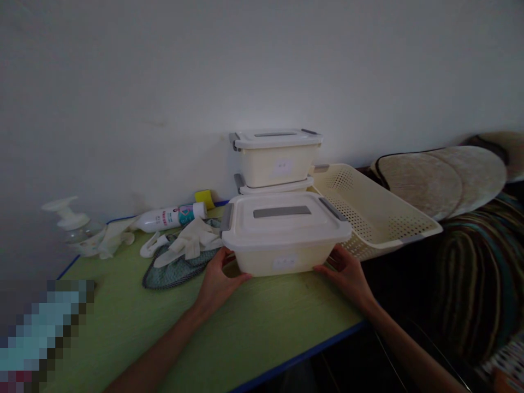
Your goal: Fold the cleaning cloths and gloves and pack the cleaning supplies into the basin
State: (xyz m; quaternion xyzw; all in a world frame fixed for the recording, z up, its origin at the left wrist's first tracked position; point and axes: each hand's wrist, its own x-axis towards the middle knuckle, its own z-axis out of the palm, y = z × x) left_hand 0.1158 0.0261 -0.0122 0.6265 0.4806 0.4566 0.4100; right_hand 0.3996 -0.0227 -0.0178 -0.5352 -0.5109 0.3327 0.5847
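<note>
Near lidded box (285,233) is held at its lower corners by fingers of left hand (219,283) and right hand (347,277), apparently being positioned, so level support is needed next.

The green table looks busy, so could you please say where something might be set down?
Bare table shows between the near box and the blue front edge, and in front of the cloth, left of the left forearm. The back left is crowded with the pump bottle, white bottle and cloth; the basket crowds the right.
</note>
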